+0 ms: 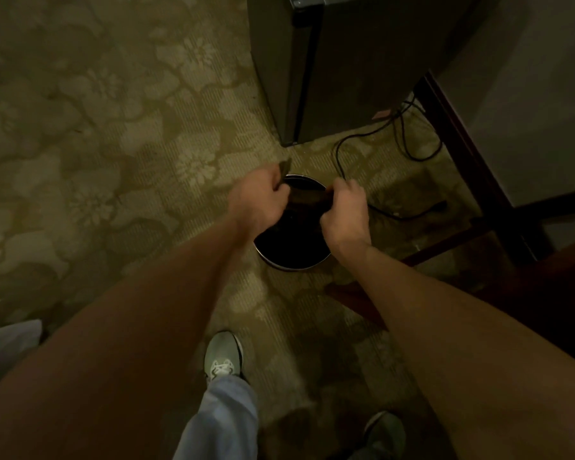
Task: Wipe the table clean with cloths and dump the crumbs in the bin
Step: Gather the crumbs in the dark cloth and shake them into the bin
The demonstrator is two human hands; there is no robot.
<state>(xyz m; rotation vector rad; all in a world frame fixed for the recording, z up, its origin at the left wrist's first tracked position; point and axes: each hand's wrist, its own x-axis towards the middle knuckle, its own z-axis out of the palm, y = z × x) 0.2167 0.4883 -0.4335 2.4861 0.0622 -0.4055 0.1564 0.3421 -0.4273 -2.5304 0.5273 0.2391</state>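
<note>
A round dark bin with a pale rim stands on the patterned carpet below me. A dark cloth hangs stretched over the bin's opening. My left hand grips the cloth's left edge, and a corner of it sticks up past the fingers. My right hand grips the cloth's right edge. Both hands hover just above the bin's far half. The bin's inside is too dark to show its contents.
A tall dark cabinet stands just beyond the bin. Black cables loop on the floor to its right. Dark wooden furniture legs rise on the right. My two shoes are on the carpet near the bin.
</note>
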